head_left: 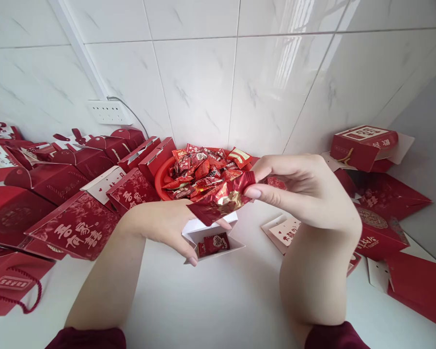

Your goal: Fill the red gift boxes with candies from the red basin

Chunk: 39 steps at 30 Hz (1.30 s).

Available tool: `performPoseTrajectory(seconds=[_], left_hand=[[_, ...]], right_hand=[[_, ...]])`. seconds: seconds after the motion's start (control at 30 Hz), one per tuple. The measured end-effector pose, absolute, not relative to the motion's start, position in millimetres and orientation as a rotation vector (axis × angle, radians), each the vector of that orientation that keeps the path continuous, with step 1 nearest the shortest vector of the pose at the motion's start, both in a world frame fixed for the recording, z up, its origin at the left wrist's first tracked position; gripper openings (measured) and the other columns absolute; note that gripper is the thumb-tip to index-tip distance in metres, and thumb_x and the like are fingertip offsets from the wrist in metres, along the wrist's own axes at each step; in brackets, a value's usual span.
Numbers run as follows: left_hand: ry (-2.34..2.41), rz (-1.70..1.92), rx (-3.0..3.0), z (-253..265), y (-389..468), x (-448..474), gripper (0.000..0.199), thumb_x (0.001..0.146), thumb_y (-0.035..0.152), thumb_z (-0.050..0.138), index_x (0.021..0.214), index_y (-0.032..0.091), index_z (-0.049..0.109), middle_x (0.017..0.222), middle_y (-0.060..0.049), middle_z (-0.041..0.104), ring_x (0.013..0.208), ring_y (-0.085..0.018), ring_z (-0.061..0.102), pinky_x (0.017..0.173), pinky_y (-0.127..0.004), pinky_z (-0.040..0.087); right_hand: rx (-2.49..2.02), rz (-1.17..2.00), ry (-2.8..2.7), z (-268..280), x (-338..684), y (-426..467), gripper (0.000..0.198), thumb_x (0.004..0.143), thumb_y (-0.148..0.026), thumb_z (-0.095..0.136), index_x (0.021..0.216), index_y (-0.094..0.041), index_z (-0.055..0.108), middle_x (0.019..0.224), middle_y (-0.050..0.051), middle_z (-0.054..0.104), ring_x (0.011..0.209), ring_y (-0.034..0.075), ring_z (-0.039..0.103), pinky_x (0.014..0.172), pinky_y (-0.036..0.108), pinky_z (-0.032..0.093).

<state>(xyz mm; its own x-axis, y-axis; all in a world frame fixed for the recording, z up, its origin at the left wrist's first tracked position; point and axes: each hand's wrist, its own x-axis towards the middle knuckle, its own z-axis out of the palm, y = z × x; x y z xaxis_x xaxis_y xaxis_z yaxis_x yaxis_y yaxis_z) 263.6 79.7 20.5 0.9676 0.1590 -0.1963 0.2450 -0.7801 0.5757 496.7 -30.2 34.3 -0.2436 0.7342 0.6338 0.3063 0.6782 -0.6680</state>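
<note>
While our right hand (305, 191) pinches a red candy (223, 198) over the open box (212, 240), our left hand (167, 225) grips that box's near left wall. One wrapped sweet (214, 242) already lies inside; the red bowl (159, 180) beyond looks heaped with more. Red boxes (76, 228) crowd the white counter (218, 300) left and right, below a tiled wall (203, 72).

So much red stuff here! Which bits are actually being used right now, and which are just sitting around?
In use:
- right hand pinching a red foil sweet
- left hand steadying the small open box
- red bowl heaped with sweets

Lying about:
- folded red boxes at left
- red boxes at right
- wall socket
</note>
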Motion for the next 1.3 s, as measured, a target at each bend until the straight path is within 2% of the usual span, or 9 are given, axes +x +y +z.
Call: performPoseTrajectory(seconds=[0.13, 0.23, 0.33, 0.53, 0.83, 1.3], left_hand=[[0.287, -0.212, 2.449, 19.9, 81.6, 264.9, 0.064, 0.068, 0.044, 0.080, 0.127, 0.029, 0.060, 0.120, -0.002, 0.066, 0.116, -0.027, 0.059, 0.096, -0.030, 0.047], [0.319, -0.237, 2.465, 19.9, 81.9, 265.2, 0.060, 0.067, 0.045, 0.081, 0.119, 0.022, 0.062, 0.108, -0.003, 0.069, 0.102, -0.025, 0.063, 0.091, -0.030, 0.048], [0.349, -0.254, 2.472, 19.4, 82.2, 264.8, 0.059, 0.065, 0.047, 0.081, 0.114, 0.020, 0.063, 0.102, -0.003, 0.070, 0.097, -0.024, 0.064, 0.090, -0.030, 0.047], [0.331, -0.257, 2.435, 18.4, 82.6, 264.7, 0.055, 0.067, 0.048, 0.080, 0.111, 0.021, 0.063, 0.098, -0.003, 0.070, 0.095, -0.024, 0.064, 0.090, -0.029, 0.046], [0.398, -0.298, 2.456, 21.2, 81.6, 265.1, 0.055, 0.068, 0.044, 0.081, 0.113, 0.018, 0.061, 0.095, -0.003, 0.069, 0.086, -0.021, 0.063, 0.082, -0.028, 0.047], [0.321, -0.212, 2.487, 16.9, 85.2, 264.8, 0.055, 0.066, 0.049, 0.081, 0.110, 0.022, 0.063, 0.098, -0.001, 0.070, 0.089, -0.021, 0.064, 0.082, -0.026, 0.048]], right_hand=[[-0.840, 0.486, -1.850, 34.7, 496.1, -29.6, 0.014, 0.087, -0.030, 0.070, 0.079, -0.019, 0.069, 0.074, 0.000, 0.067, 0.068, 0.012, 0.059, 0.065, 0.025, 0.049], [-0.854, 0.469, -1.864, 35.3, 496.1, -28.6, 0.013, 0.087, -0.030, 0.069, 0.080, -0.019, 0.070, 0.074, 0.000, 0.068, 0.068, 0.012, 0.060, 0.064, 0.026, 0.050], [-0.845, 0.457, -1.876, 35.7, 496.0, -27.3, 0.010, 0.087, -0.028, 0.070, 0.081, -0.020, 0.070, 0.074, 0.000, 0.068, 0.068, 0.013, 0.060, 0.064, 0.026, 0.049], [-0.855, 0.444, -1.889, 36.0, 495.5, -26.7, 0.010, 0.087, -0.027, 0.069, 0.081, -0.019, 0.070, 0.074, 0.000, 0.069, 0.068, 0.012, 0.060, 0.064, 0.026, 0.048], [-0.874, 0.452, -1.897, 35.9, 495.7, -25.1, 0.009, 0.087, -0.026, 0.069, 0.081, -0.020, 0.069, 0.077, -0.001, 0.070, 0.069, 0.011, 0.059, 0.065, 0.024, 0.047], [-0.897, 0.472, -1.899, 35.6, 496.0, -24.0, 0.011, 0.088, -0.030, 0.067, 0.082, -0.021, 0.069, 0.078, 0.000, 0.070, 0.071, 0.013, 0.061, 0.066, 0.027, 0.049]])
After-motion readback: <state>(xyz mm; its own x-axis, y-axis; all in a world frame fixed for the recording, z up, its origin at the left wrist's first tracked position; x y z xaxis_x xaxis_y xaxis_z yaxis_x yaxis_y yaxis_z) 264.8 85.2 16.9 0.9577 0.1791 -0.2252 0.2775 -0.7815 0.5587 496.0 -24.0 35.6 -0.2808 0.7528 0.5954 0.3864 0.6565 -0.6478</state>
